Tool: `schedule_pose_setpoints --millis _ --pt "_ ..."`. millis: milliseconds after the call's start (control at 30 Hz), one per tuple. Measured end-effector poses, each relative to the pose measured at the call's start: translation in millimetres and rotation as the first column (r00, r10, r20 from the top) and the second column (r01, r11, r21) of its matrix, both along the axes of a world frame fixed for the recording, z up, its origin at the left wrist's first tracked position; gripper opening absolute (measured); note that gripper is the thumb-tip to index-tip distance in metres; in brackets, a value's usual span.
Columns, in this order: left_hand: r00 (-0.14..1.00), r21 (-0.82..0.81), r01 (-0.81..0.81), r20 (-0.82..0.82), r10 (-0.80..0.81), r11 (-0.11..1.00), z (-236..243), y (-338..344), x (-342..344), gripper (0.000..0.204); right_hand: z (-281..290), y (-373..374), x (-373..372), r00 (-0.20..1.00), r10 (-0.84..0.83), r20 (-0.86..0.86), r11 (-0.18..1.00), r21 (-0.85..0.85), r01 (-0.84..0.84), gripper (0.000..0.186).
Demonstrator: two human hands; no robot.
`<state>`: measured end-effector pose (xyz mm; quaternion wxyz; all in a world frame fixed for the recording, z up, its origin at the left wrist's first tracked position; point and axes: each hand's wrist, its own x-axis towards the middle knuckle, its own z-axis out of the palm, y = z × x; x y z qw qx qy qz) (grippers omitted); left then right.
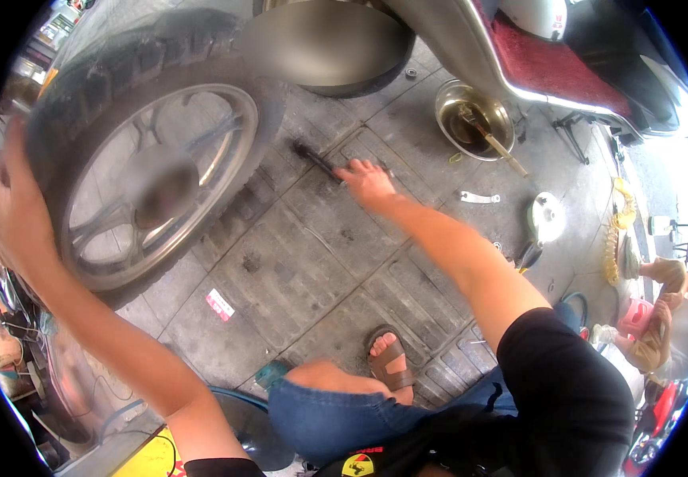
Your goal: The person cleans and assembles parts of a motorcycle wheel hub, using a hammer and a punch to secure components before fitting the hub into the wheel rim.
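A motorcycle wheel point(242, 135) with a black tyre and grey spoked rim stands tilted at the left; its hub is blurred. My left hand point(18, 199) is against the outer tread on the left side, fingers bent along the tyre and gripping it. Over the tiled floor, to the right of the wheel, my right hand point(368, 183) is closed round the handle of a dark brush point(312, 155). The brush's black, fuzzy end points up-left toward the tyre and appears apart from it.
A metal bowl point(442, 119) with a wooden-handled brush point(497, 143) stands to the right, near a wrench point(479, 197) and a round metal part point(548, 216). A large basin point(352, 89) is at the top, beside a motorbike with a red footboard point(551, 75). Another person point(666, 318) sits far right.
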<state>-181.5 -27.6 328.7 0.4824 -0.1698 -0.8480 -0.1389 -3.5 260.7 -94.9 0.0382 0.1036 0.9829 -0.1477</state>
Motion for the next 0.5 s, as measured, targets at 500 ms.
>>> schedule_pose_setpoints --millis 500 --pt "0.999 0.012 0.037 -0.001 -0.037 0.999 -43 37 145 0.058 -38 64 92 0.991 0.076 -0.113 0.986 0.157 -0.058 0.023"
